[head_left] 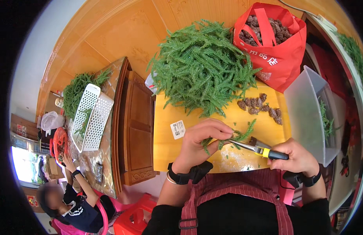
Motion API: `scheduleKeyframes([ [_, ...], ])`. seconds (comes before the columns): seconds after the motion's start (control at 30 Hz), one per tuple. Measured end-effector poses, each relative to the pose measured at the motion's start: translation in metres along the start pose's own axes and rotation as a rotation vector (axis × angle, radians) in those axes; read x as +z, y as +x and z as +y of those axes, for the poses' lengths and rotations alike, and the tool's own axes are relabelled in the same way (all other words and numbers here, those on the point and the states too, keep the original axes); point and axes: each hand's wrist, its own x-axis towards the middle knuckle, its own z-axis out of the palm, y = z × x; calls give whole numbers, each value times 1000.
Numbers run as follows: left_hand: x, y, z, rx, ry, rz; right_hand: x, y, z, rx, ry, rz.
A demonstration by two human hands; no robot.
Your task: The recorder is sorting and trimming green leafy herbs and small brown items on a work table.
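Between the fingertips of my left hand (203, 137) is a green artificial pine sprig (248, 131), held low over the yellow tabletop (169, 152). My right hand (295, 156) is closed around a pair of pliers (263, 151) with black and yellow handles. Their metal jaws reach left to the sprig, close to my left fingertips; what exactly they grip is hidden. Just beyond my hands several brown pine cones (253, 102) lie in a loose cluster. A small dark brown piece (253, 141) sits beside the pliers. Green scraps and whitish crumbs are scattered below the sprig.
A large heap of green sprigs (201, 66) covers the table's far side. Behind it stands a red bag (267, 64) filled with pine cones. On the right is a translucent plastic bin (306, 117). At left, a person (78, 199) works beside a table with white perforated baskets (97, 117).
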Motion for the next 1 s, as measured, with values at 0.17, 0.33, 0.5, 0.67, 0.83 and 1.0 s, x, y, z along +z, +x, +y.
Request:
scheduleKeyframes([
  [0.17, 1, 0, 5, -43, -76, -19, -3, 1, -6, 114, 274, -173],
  [0.33, 2, 2, 15, -104, -108, -15, -2, 3, 14, 231, 576, -370],
  [0.5, 0, 4, 16, -20, -136, -110, 9, 8, 43, 133, 1364, -703],
  [0.67, -3, 4, 19, -101, -42, -37, 7, 5, 3, -106, 228, -357],
  [0.83, -4, 3, 26, -126, 32, -27, -3, -4, -8, -91, 220, -339],
  [1.0, -10, 5, 31, -147, 30, -132, 10, -1, -10, -93, 431, -385],
])
